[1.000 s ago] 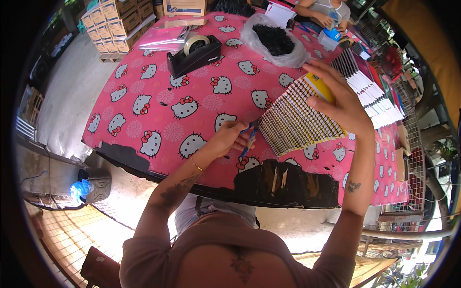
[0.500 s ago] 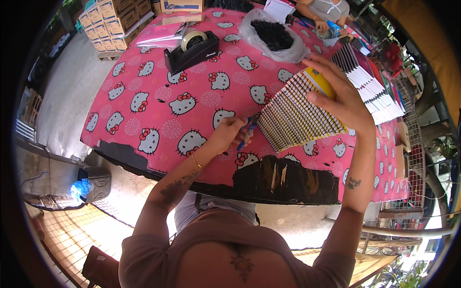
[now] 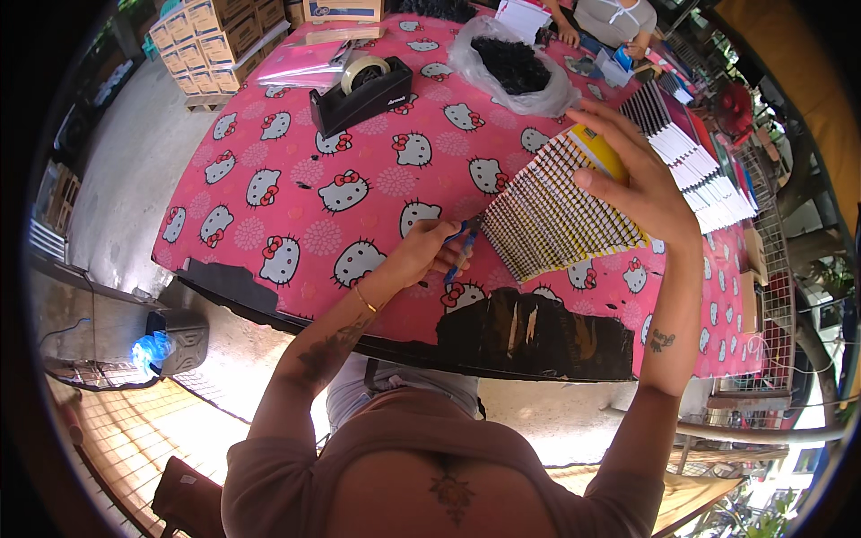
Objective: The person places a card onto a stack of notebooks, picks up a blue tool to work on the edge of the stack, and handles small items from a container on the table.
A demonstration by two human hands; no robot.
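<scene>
A stack of spiral-bound notebooks (image 3: pixel 552 211) with dark coil spines and yellow covers lies slanted on the table in front of me. At its left corner, my left hand (image 3: pixel 429 249) is closed around blue-handled pliers (image 3: pixel 466 240). Their dark jaws reach the ends of the coils; exactly what they grip is too small to tell. My right hand (image 3: pixel 641 184) rests against the right end of the stack, over the yellow cover, its fingers stretched and the thumb apart.
A black tape dispenser (image 3: pixel 363 92) stands at the far left. Behind the notebooks sits a plastic bag of black coils (image 3: pixel 511 67). More notebooks (image 3: pixel 695 157) are piled on the right. A co-worker (image 3: pixel 614 22) is at the far side. The pink tablecloth (image 3: pixel 305 211) has a torn front edge.
My hands and the notebooks stay almost in place, the pliers shifting only slightly. Across the table, the co-worker's hands have moved apart around a blue-and-white item.
</scene>
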